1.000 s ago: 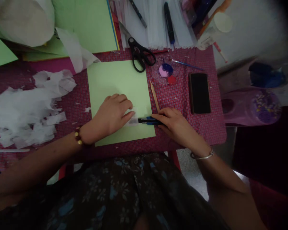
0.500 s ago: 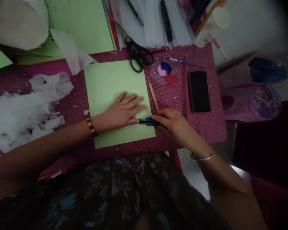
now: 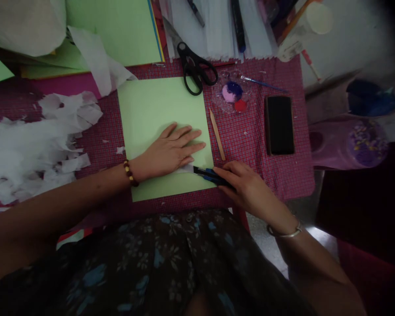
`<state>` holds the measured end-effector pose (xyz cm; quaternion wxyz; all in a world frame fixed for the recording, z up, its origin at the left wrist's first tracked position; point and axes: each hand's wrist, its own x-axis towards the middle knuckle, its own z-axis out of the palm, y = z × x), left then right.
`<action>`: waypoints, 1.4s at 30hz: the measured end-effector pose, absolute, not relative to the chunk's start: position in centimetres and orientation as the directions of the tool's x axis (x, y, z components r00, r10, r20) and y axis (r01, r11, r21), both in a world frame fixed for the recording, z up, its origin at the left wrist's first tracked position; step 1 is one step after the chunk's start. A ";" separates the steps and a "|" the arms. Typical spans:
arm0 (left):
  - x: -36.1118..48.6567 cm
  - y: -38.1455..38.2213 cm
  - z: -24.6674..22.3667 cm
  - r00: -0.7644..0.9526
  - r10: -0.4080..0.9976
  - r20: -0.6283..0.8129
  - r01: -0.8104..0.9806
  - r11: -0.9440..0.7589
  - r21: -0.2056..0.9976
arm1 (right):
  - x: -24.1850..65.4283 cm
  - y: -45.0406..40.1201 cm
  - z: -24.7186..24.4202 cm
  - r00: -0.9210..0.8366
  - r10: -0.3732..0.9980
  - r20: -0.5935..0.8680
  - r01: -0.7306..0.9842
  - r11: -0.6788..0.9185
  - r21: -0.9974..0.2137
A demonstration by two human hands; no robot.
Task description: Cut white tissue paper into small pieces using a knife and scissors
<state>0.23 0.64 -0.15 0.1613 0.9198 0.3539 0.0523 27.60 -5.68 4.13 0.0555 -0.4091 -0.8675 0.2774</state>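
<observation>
A pale green sheet of paper (image 3: 164, 98) lies on the table in front of me. My left hand (image 3: 171, 151) rests flat on it with fingers spread. From under its thumb side a small white strip (image 3: 186, 168) shows; most of it is hidden. My right hand (image 3: 245, 184) is closed around a black and blue stapler (image 3: 208, 173), whose front end is at the white strip over the sheet's lower right part. Whether its jaws grip the strip, I cannot tell. A flat wooden stick (image 3: 217, 135) lies just beyond my right hand.
Black-handled scissors (image 3: 197, 72) overlap the sheet's top corner. Beside them are a clear palette with paint blobs (image 3: 233, 93), a thin paintbrush (image 3: 263, 83) and a black phone (image 3: 279, 126). Torn white tissue (image 3: 36, 145) is heaped at left. Behind lie green sheets (image 3: 112, 35) and markers (image 3: 238, 26).
My right hand has shifted slightly right and toward me, tilting the stapler, and the wooden stick shows whole. My left hand stays flat on the sheet. The whole view has shifted a little.
</observation>
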 end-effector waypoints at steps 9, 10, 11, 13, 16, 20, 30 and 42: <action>0.2 0.6 -0.3 0.742 0.670 -0.017 0.635 -0.694 0.338 | 28.4 -7.6 3.2 -0.608 0.789 -0.087 0.692 0.473 -0.545; 0.1 0.6 -0.3 0.743 0.670 -0.015 0.632 -0.693 0.346 | 28.4 -7.5 3.2 -0.607 0.790 -0.080 0.690 0.475 -0.545; 0.0 0.7 -0.4 0.744 0.668 -0.011 0.627 -0.692 0.356 | 28.4 -7.4 3.2 -0.608 0.791 -0.074 0.688 0.478 -0.545; -0.1 0.8 -0.4 0.746 0.666 0.000 0.616 -0.690 0.381 | 28.3 -6.9 3.2 -0.614 0.787 -0.065 0.684 0.489 -0.542; -0.3 0.9 -0.3 0.745 0.667 0.015 0.605 -0.686 0.405 | 28.0 -6.2 3.4 -0.630 0.774 -0.060 0.677 0.510 -0.531; -0.5 1.0 0.1 0.761 0.649 0.023 0.582 -0.697 0.419 | 27.5 -5.5 3.6 -0.655 0.753 -0.058 0.665 0.539 -0.517; -0.2 0.7 -0.2 0.767 0.642 0.022 0.605 -0.734 0.309 | 26.7 -4.7 3.4 -0.685 0.727 -0.051 0.640 0.565 -0.521; -0.6 2.4 -0.4 0.828 0.560 0.021 0.537 -0.804 0.256 | 26.5 -3.8 3.5 -0.710 0.699 -0.081 0.626 0.575 -0.526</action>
